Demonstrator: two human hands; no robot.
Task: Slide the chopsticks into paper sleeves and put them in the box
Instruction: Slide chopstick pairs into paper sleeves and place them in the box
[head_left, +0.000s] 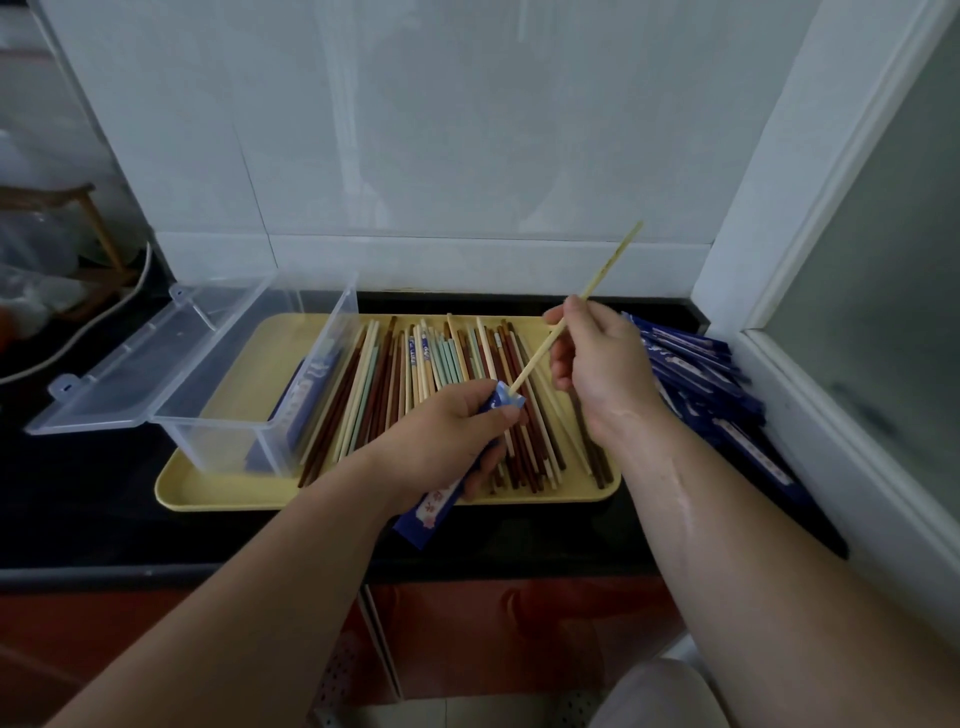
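Left grip (447, 431) is curled round a blue paper sleeve (431, 512), pinching it near its mouth so the opening faces up toward the other hand. The sleeve's closed tail hangs down past the near rim of the tray. Right grip (597, 358) pinches a pale chopstick (613, 260) about its middle; whether it is one stick or a tight pair I cannot tell. It is tilted, with its lower tip right at the sleeve's mouth and its upper end pointing toward the tiled wall (415, 130). This looks like a hold for steering the tip in and then pushing along the sleeve's line, and insertion seems barely begun. Beneath both hands a yellow tray (228, 483) sits on the black table (78, 493), carrying loose chopsticks (441, 374) in brown, cream and pale green, side by side. At the tray's left end stands the clear box (208, 436), its lid (119, 364) swung open leftward, with what appear to be sleeved chopsticks (306, 395) inside. A heap of spare sleeves (717, 395) lies right of the tray. Apart from the loose sticks below, nothing seems to block the way to the box.
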